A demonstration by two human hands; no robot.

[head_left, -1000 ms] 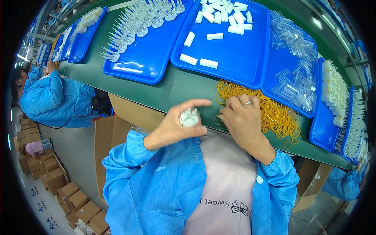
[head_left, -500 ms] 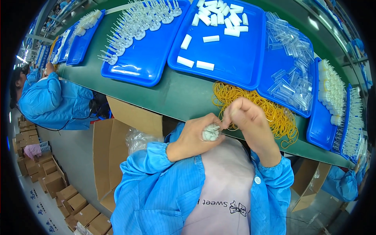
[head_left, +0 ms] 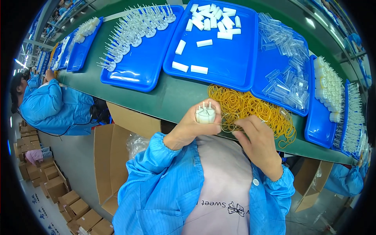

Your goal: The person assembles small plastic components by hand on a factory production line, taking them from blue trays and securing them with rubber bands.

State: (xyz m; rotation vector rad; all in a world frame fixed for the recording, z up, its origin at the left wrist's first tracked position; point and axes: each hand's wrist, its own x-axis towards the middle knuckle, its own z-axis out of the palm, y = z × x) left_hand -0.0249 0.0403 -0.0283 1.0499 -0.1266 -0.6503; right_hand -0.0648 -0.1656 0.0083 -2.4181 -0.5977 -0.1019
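1. A green bench (head_left: 158, 103) carries a row of blue trays. The far-left tray (head_left: 78, 62) has a cluster of pale, spiky pieces at its upper end.
2. The next tray (head_left: 141, 64) holds rows of clear pieces (head_left: 135, 41) with round bases and thin prongs sticking up; its near part is bare.
3. In the middle tray (head_left: 223, 62), short white cylinders (head_left: 204, 43) crowd the far end, while a few lie apart toward the near left.
4. Right of it, a tray (head_left: 267, 62) is heaped with clear tubes (head_left: 284, 39), lying at all angles.
5. Farther right, a narrow tray (head_left: 318, 127) bears tightly packed white clusters (head_left: 328, 86); beyond it, thin white pieces (head_left: 350, 113) fill another tray.
6. Yellow rubber bands (head_left: 254, 105) lie in a loose pile on the bench, along the near edges of the middle and tube trays.
7. Below the bench, an open cardboard box (head_left: 110, 149) has clear plastic (head_left: 138, 144) showing at its opening.
8. The left hand (head_left: 192, 127) is curled around a white bundle (head_left: 205, 115), held upright with prongs pointing up, in front of the bands.
9. The right hand (head_left: 257, 140), just beside it, pinches one rubber band (head_left: 228, 125), which stretches across to the left hand. Both forearms reach inward.
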